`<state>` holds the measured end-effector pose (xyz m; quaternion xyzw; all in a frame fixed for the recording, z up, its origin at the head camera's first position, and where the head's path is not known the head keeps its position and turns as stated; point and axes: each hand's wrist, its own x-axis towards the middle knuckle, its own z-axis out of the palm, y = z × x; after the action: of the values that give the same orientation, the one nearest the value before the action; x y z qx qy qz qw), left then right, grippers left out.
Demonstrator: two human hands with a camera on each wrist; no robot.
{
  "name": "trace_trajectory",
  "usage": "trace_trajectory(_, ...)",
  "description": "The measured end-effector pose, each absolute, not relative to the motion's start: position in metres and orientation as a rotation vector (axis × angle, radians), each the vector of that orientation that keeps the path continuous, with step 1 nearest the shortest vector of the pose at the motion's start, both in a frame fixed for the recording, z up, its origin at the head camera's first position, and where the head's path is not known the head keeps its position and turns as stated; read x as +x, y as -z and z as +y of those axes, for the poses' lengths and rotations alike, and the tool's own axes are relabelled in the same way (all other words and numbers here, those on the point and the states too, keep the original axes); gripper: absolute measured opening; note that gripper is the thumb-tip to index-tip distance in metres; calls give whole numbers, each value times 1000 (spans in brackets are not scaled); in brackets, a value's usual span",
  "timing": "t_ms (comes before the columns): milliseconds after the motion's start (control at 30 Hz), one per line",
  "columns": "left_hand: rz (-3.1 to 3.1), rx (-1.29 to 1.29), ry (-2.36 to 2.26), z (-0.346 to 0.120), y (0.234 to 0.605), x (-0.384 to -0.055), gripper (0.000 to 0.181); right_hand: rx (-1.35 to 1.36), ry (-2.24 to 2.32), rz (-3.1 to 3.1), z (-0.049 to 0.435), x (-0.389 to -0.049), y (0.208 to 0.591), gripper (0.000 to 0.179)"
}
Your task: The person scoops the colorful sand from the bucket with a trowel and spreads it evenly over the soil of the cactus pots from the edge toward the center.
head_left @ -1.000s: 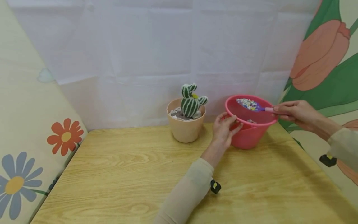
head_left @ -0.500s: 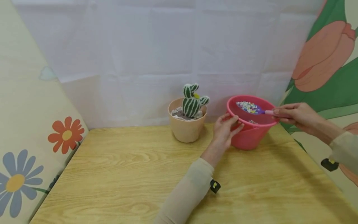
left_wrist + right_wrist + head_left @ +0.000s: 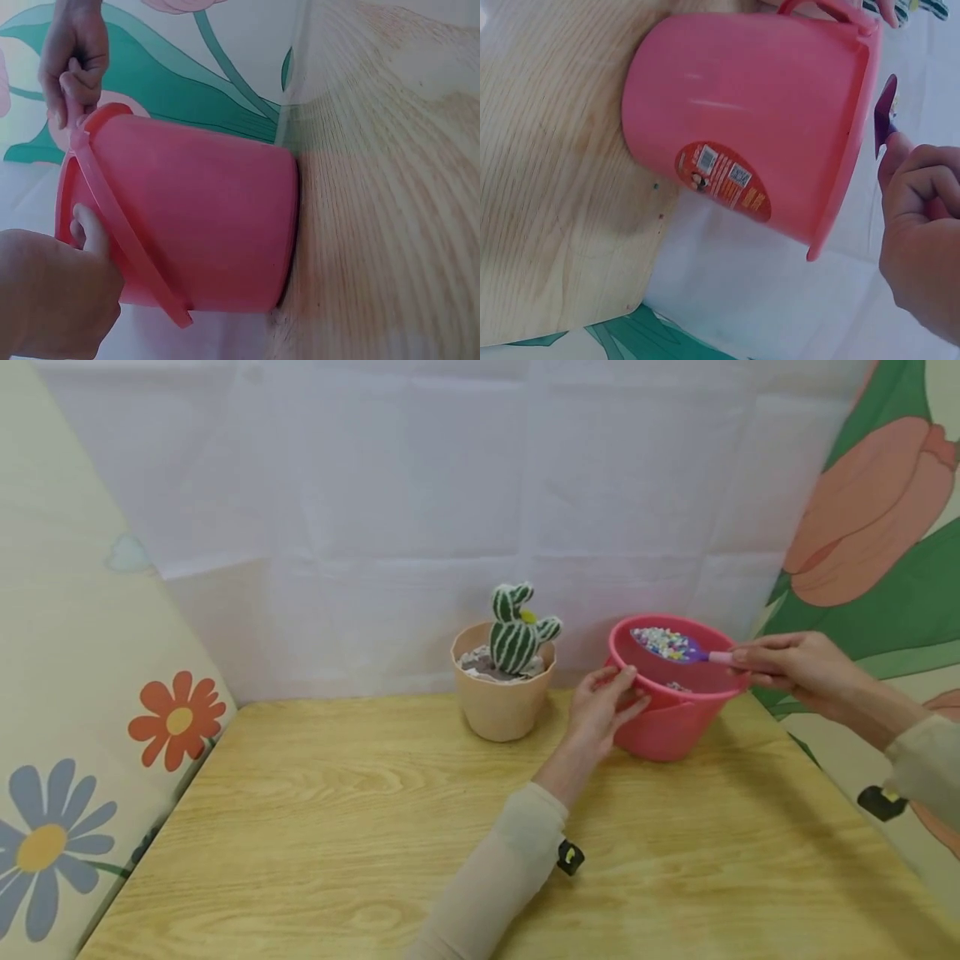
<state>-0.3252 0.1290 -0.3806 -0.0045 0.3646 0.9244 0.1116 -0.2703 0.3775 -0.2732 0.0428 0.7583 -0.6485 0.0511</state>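
Observation:
At the table's right back corner stands a pink bucket, upright, its handle hanging down the side. My left hand grips its near left rim; the left wrist view shows the thumb against the rim. My right hand holds a small shovel by its pink handle. The purple blade is over the bucket's mouth, heaped with small multicoloured pebbles. More pebbles show inside the bucket, mostly hidden by its wall. From the right wrist view, the shovel is just above the rim.
Left of the bucket, a beige pot holds a knitted green cactus set in greyish filling. White cloth hangs behind the wooden table. Flower-printed panels flank both sides. Tiny specks lie near the bucket's base.
The head view has shifted slightly, so the pot and bucket appear a little further right. Both hands keep their grips, and the loaded shovel stays almost still above the bucket.

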Motion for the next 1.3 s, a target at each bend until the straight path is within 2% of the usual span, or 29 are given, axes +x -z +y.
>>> trace_trajectory(367,1433,77,-2654,99,388,-319,12,79,1937,2317,360,-267,274,21)
trace_trajectory(567,1482,114,-2661,83,387,-315,16,33,1949,2300,354,-265,273,29)
trace_trajectory(800,1687,256,-2648,65,382,-304,29,30,1937,2328,346,-262,273,21)
trace_trajectory(1033,1977,501,-2675,42,381,-298,21,-23,1938,2312,335,-261,274,28)
trace_trajectory(1200,2121,549,-2660,26,378,-297,22,-30,1933,2294,326,-262,274,30)
trace_trajectory(1300,2146,569,-2696,17,373,-298,22,-35,1956,2263,322,-263,273,25)
